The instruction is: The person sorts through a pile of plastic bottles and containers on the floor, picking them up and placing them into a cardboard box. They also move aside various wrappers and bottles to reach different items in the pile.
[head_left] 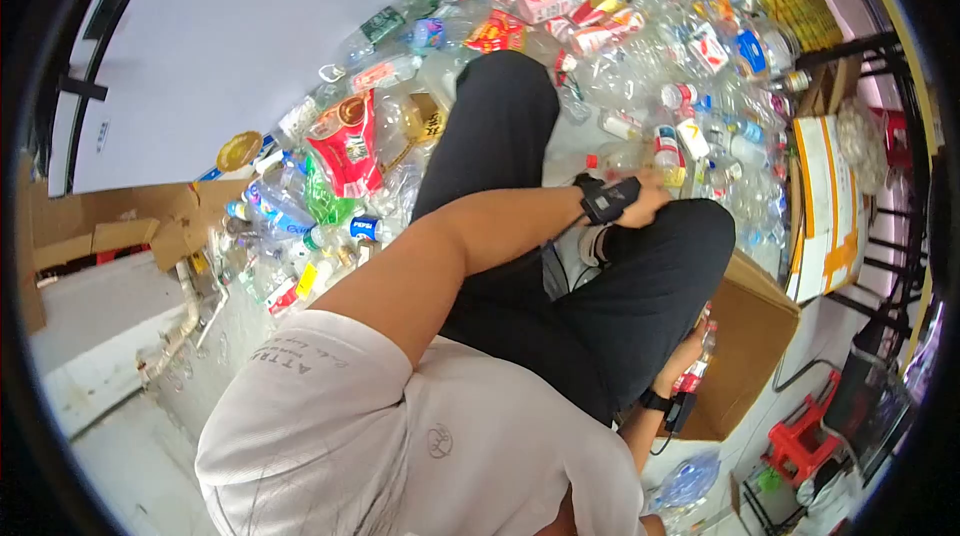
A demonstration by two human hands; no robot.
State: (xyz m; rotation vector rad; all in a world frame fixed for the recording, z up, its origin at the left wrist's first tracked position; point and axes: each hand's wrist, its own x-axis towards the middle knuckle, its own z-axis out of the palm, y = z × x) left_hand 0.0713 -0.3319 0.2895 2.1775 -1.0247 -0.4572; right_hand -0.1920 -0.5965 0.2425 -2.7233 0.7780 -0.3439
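Gripping the red-labelled bottle [692,376]: right hand [682,354], fingers closed round its body, beside the outer side of the right thigh. Bottle's long axis runs roughly along the thigh, narrower end pointing forward, away from the torso. Fingers hide part of it.

Key relation: cardboard box [750,361] is immediately to the right of that hand, open side facing it. Bottle overlaps the box in view; can't tell whether it's inside the rim or just in front. Right hand is clearly the nearer one.

Left hand [648,204] is reached across the body to just beyond the right knee [705,226], black strapped unit [608,200] on its wrist. Its fingers are mostly hidden; can't tell if they're open or holding anything. Nearest to it: a red-capped bottle [618,158], lying roughly crosswise, cap to the left.

Further out: bottle pile [630,76] spreads ahead of both knees and round to the left, axes all mixed. Orange-taped white box [828,206] at right, past the pile. Red stool [805,433] further back, right of the cardboard box.
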